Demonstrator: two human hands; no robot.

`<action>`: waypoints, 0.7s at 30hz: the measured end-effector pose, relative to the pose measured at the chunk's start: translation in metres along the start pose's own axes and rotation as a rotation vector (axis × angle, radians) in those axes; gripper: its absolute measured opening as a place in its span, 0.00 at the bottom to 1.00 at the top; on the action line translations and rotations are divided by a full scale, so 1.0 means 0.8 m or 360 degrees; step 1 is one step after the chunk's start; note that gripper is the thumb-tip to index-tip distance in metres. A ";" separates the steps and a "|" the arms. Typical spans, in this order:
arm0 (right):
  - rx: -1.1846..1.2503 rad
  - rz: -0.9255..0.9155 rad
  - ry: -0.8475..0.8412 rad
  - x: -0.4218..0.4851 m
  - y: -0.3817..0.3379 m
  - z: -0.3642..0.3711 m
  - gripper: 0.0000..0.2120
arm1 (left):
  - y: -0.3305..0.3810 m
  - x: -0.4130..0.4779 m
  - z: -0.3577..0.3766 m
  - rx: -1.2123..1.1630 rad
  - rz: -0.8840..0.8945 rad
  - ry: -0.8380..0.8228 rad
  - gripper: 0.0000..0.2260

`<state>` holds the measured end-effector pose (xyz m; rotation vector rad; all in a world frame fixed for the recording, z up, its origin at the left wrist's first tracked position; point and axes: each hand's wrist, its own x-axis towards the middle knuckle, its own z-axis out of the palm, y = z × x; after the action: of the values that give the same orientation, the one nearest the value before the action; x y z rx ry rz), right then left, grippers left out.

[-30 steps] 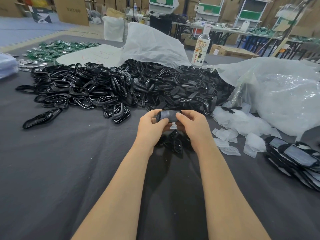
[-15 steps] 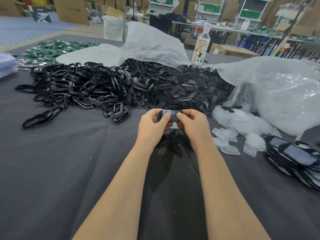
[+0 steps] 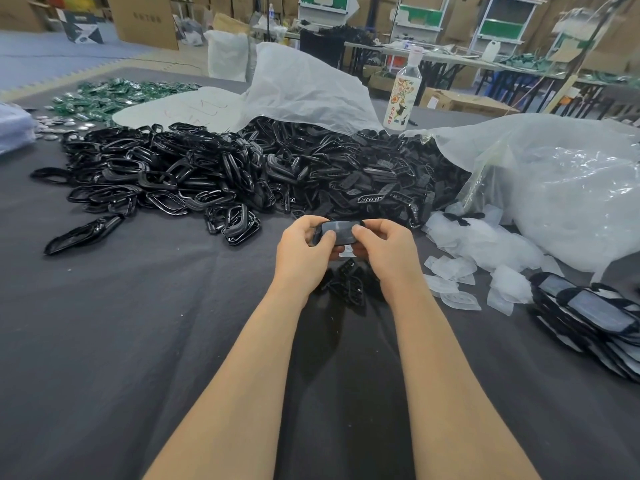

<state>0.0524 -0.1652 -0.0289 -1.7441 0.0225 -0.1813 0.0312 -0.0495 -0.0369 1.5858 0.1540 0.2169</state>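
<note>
Your left hand (image 3: 304, 252) and right hand (image 3: 382, 252) both pinched the small black part (image 3: 341, 232), thumbs pressed on its face, fingers curled beneath. You held it just above the desk (image 3: 138, 323), near the front of the black pile (image 3: 242, 174).

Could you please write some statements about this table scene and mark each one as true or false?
1. The left hand and the right hand both hold one small black part. True.
2. The bottle stands upright behind the black pile. True.
3. The green pieces lie beside the right hand. False: they lie far to the left, beyond the black pile.
4. The stack of flat framed pieces lies at the left edge. False: it lies at the right edge.
</note>
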 end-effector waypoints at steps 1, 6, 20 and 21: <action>-0.0006 -0.0006 -0.0002 0.000 0.000 0.000 0.09 | 0.001 0.000 0.000 0.0014 0.0001 0.0005 0.10; 0.0021 -0.0001 -0.0039 -0.001 0.000 0.000 0.07 | 0.000 0.000 -0.001 -0.0002 -0.0006 0.0021 0.10; 0.0193 0.0061 -0.0171 -0.001 0.000 0.001 0.06 | -0.001 -0.003 0.005 0.0079 0.0058 -0.0095 0.06; 0.0228 0.0081 -0.0177 -0.001 -0.001 0.001 0.06 | -0.001 -0.003 0.005 0.0062 0.0053 -0.0094 0.06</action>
<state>0.0517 -0.1642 -0.0284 -1.6068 -0.0269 -0.0471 0.0295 -0.0542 -0.0377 1.6324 0.0863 0.1936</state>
